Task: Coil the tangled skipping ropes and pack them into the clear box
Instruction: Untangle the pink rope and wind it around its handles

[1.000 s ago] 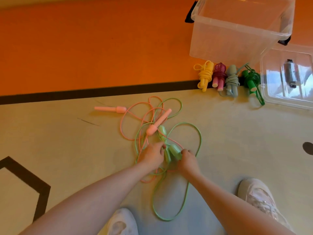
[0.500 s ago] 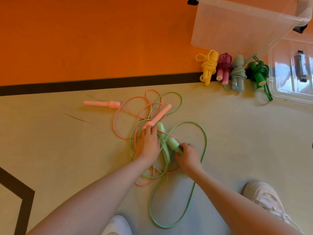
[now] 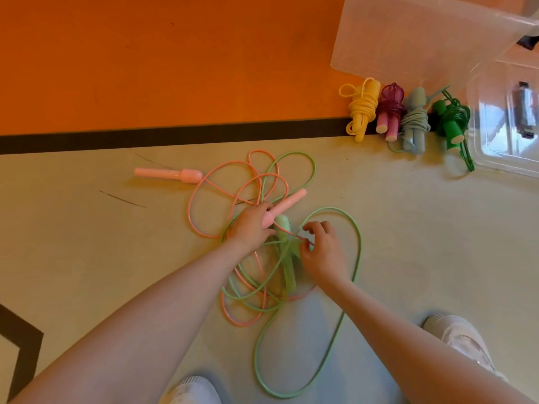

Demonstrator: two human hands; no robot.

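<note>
A: Change vs 1 s back: left hand (image 3: 253, 225) has slid up off the green handles (image 3: 287, 252) onto the near pink handle (image 3: 284, 206), fingers curled on its base. So pink gets freed first, I'd guess.

B: Right hand (image 3: 322, 252)?

A: Pinching cord beside the green handles, fingers bent. Knot sits well short of the clear box (image 3: 408, 45); 4 coiled ropes (image 3: 408, 118) wait just beside it.

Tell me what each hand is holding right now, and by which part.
The left hand grips the pink rope's handle at its thick end. The right hand pinches cord at the tangle beside the light green handles; which cord cannot be told.
</note>
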